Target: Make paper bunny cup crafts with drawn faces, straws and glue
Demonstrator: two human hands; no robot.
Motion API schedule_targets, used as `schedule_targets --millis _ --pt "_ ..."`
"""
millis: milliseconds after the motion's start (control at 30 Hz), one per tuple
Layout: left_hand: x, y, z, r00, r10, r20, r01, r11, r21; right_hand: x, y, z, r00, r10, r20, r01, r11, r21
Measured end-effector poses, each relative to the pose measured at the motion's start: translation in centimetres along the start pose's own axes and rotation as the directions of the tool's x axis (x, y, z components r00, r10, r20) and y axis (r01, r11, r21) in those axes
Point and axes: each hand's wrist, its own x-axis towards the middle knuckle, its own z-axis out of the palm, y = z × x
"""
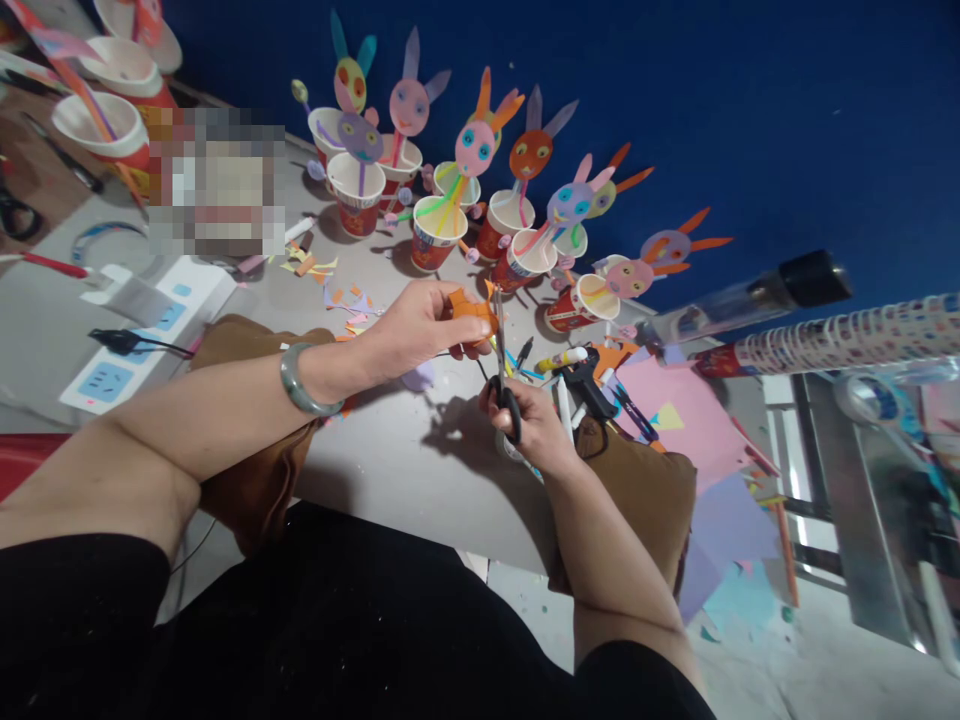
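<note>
My left hand (420, 328), with a bangle on its wrist, pinches a piece of orange paper (471, 312) above the table. A pair of scissors (504, 375) with black handles is gripped in my right hand (534, 420), its blades pointing up and touching or very near the right edge of the paper. Whether the blades are parted I cannot tell. Below my hands lie a pale purple paper piece (420, 376) and coloured paper scraps (349, 305). Just beyond stand several paper cups (439, 235) bearing paper rabbit heads (475, 150).
Brown cushions (637, 490) lie under both forearms. At left is a white power strip (142, 330) with a black plug. To the right are a black glue gun (589, 385), markers (562, 358), pink paper sheets (694, 400) and a long stack of cups (840, 340). A blue wall (675, 90) rises behind.
</note>
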Motion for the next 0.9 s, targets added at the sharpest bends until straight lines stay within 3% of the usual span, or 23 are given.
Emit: schedule_targets --millis 300,900 --pt "0.0 -0.24 -0.23 0.999 0.014 0.039 -0.015 1.0 0.02 0.0 0.01 -0.13 1.0 -0.009 -0.018 0.01 1.0 0.029" --pt "-0.01 0.26 -0.03 1.0 0.012 0.008 -0.012 1.0 0.018 -0.07 0.28 -0.05 1.0 0.019 -0.017 -0.018 0.997 0.07"
